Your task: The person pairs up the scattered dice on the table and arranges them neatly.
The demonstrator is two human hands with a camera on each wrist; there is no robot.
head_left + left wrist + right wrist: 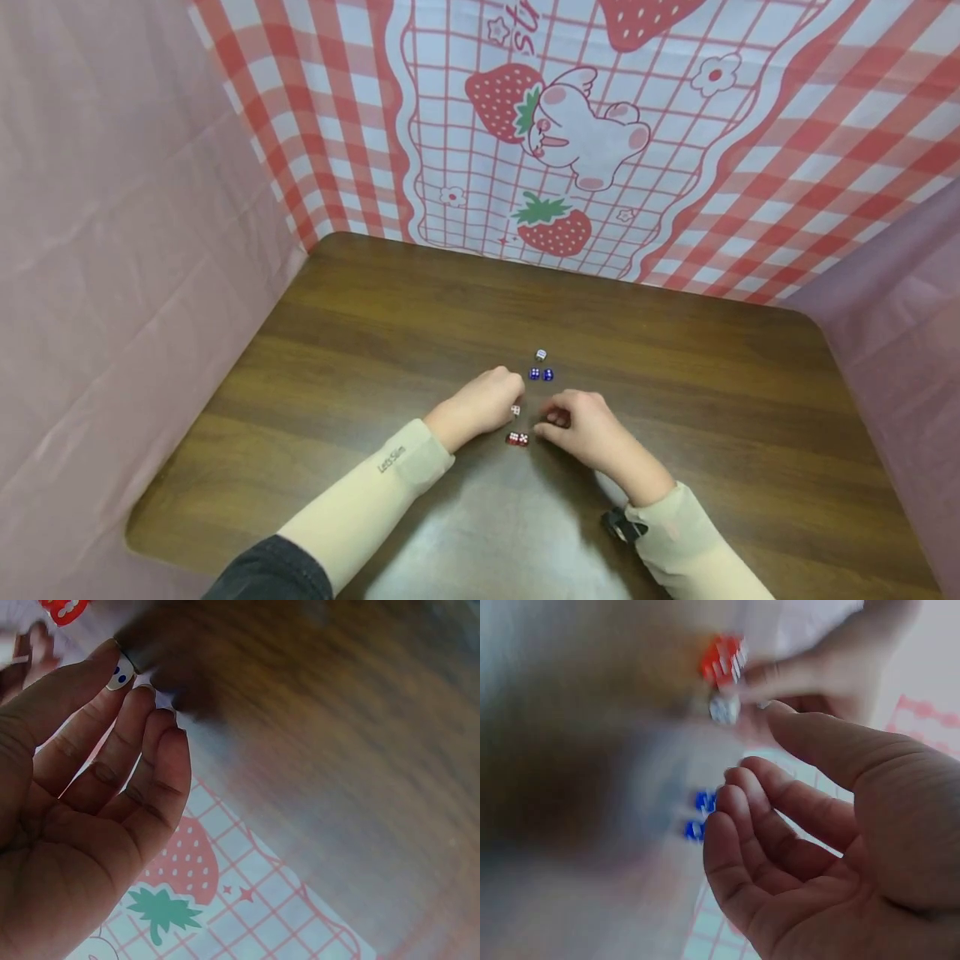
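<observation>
In the left wrist view my left hand (97,780) pinches a white die (120,675) with blue pips between thumb and finger. That white die (515,410) shows beside the left fingers in the head view. Just nearer to me, two red dice (517,439) sit side by side on the table. My right hand (588,427) hovers to their right, its thumb and loosely bent fingers apart with nothing between them. Beyond both hands lie two blue dice (542,375) side by side, with another white die (541,355) just behind them.
The brown wooden table (375,308) has rounded corners. A red-and-white checked cloth with strawberries (555,232) hangs along its far edge. Pink cloth (135,250) hangs at the left, and a mauve cloth (892,275) at the right.
</observation>
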